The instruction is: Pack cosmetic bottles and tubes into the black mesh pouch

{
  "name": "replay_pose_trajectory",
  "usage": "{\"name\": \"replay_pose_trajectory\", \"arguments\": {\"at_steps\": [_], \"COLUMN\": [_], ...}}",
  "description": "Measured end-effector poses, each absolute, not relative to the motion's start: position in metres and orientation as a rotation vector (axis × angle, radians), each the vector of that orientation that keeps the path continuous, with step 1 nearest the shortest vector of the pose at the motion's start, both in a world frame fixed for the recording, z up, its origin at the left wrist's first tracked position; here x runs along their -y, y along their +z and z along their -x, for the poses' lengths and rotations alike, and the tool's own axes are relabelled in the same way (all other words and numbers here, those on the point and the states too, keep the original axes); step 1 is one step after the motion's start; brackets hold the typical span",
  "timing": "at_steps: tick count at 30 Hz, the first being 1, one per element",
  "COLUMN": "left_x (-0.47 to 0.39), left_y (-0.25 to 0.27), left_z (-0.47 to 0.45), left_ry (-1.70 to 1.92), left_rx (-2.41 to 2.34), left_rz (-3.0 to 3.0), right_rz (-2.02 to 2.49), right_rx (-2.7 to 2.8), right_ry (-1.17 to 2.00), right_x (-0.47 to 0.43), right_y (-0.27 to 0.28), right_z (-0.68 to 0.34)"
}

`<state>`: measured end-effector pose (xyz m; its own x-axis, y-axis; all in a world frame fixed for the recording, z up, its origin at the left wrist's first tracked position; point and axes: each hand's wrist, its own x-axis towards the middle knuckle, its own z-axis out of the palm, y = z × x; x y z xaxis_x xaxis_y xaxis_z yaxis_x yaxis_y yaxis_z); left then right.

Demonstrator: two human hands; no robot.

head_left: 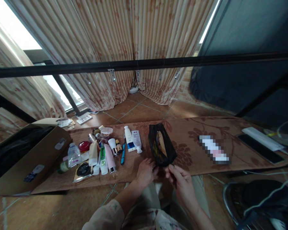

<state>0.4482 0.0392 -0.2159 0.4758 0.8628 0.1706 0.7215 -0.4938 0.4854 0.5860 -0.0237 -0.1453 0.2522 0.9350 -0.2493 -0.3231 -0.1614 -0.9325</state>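
Observation:
A black pouch point(170, 147) lies on the brown patterned cloth in front of me, its top gaping lengthwise with a tan lining or content showing inside. My left hand point(146, 172) is closed at the pouch's near left corner, fingertips partly hidden against it. At the near right corner, my right hand point(180, 180) pinches the pouch's edge between thumb and forefinger. Just left of the pouch lie a white tube point(130, 139) with a blue band and a smaller pale tube point(136, 141). Beside them is a blue toothbrush point(123, 154).
Several cosmetics, including a pink tube point(109, 158) and a black compact point(83, 169), crowd the cloth's left part. A cardboard box point(48, 156) stands at the far left. Rightward lie a pixelated object point(214, 150) and a dark tablet-like slab point(260, 148). A black rail point(153, 64) crosses beyond.

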Motion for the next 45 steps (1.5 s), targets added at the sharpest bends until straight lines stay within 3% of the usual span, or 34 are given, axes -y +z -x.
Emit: {"name": "replay_pose_trajectory", "arguments": {"at_steps": [18,26,37,41,45], "left_x": [-0.039,-0.036,-0.035,-0.037,-0.037], "left_y": [-0.218,-0.216,-0.210,-0.209,-0.209], "left_z": [-0.447,-0.447,-0.448,-0.450,-0.449], "left_ry": [0.640,0.612,0.653,0.723,0.754], "left_rx": [-1.269,-1.329,-1.511,-1.508,-1.456], "left_rz": [-2.408,-2.326,-2.093,-1.981,-1.976], "right_rz": [1.136,1.220,1.376,1.421,1.502], "right_rx": [0.505,0.476,0.457,0.563,0.926], "right_ry": [1.271,1.258,0.955,1.007,0.866], "right_x": [-0.009,0.006,0.005,-0.001,-0.007], "right_y": [-0.111,-0.127,-0.155,-0.179,-0.196], "right_z": [-0.577,-0.586,-0.610,-0.614,-0.618]}}
